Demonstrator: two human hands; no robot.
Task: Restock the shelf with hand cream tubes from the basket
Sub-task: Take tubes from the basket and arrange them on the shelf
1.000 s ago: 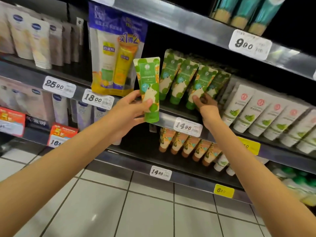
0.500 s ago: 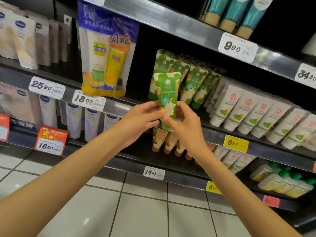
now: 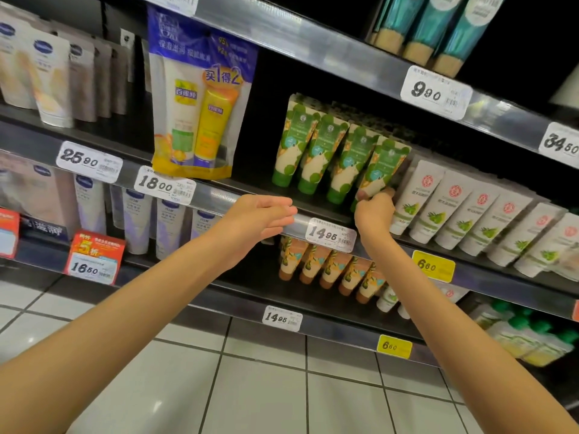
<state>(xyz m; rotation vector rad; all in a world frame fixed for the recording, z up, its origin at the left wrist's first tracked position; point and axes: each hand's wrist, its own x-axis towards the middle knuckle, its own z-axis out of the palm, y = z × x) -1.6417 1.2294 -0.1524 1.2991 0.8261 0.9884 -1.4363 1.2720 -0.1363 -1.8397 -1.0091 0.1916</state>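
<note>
Head camera: we are reaching both arms toward the middle shelf. Our right hand is curling its fingers around the cap end of a green hand cream tube. The tube is standing tilted on that shelf, just beside the white tubes. Three more green tubes are lining up to its left, four in all. Our left hand is hovering before the shelf rail, fingers loose and gripping nothing. Three teal tubes are standing above.
</note>
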